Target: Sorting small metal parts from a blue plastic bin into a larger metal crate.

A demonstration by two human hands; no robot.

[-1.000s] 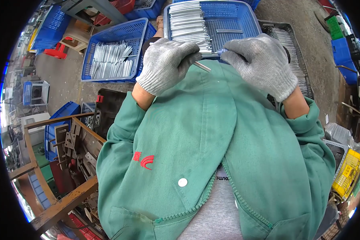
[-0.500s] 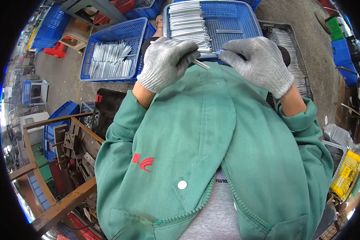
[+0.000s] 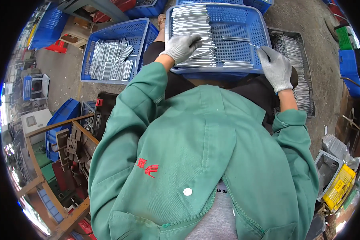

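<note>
My left hand (image 3: 181,49), in a grey knit glove, is over the left side of a blue plastic basket (image 3: 218,70). Its thumb and forefinger are slightly apart, with no rod visible between them. Beneath it, slim silvery metal rods (image 3: 191,26) lie stacked crosswise. My right hand (image 3: 275,68), gloved alike, is at the basket's right rim, fingers closed around a small slim tool (image 3: 253,45); its thin pale tip shows, the rest is hidden by the glove. A few rods (image 3: 236,39) lie mid-basket, and another small group (image 3: 238,64) rests along the near wall.
Another blue basket (image 3: 85,66) with similar rods stands on the floor to the left. A dark crate (image 3: 311,96) packed with rods is on the right. A rusty metal frame (image 3: 40,180) stands at lower left, and a yellow crate (image 3: 340,188) at lower right.
Both hands have moved apart and forward from in front of my chest to the basket. The metal rod that my left hand held no longer shows in it. The view has shifted slightly.
</note>
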